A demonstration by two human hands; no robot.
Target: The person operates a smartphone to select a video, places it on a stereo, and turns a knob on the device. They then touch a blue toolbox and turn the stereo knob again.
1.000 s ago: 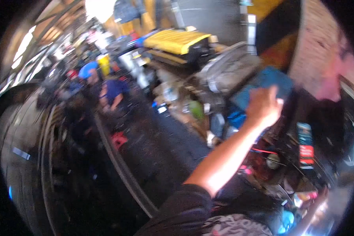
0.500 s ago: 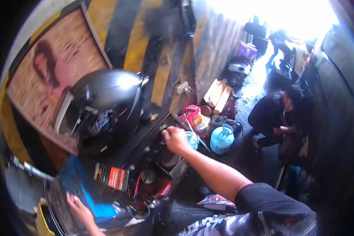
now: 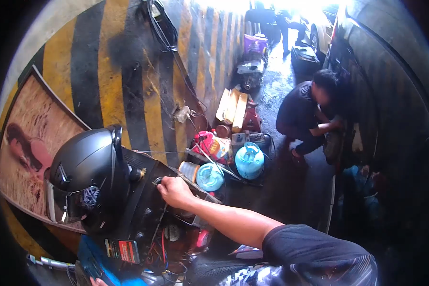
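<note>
My right hand reaches across to a black metal box, its fingers closed round a dark round knob at the box's far end. More round knobs sit along the same face. On top of the box rests a matte black helmet with a visor. My left hand barely shows at the bottom edge, with fingers apart beside a blue panel; most of it is cut off. Near it lies a small red and black packet. Red wires hang below the knobs.
Two light-blue gas cylinders stand on the floor beyond, near a pink bag and yellowish boxes. Another person crouches by a dark vehicle. A framed picture leans on the striped wall.
The view has swung, so the helmet, box and cylinders now sit farther left in it. My right hand stays at the knob. My left hand has dropped mostly out of the view.
</note>
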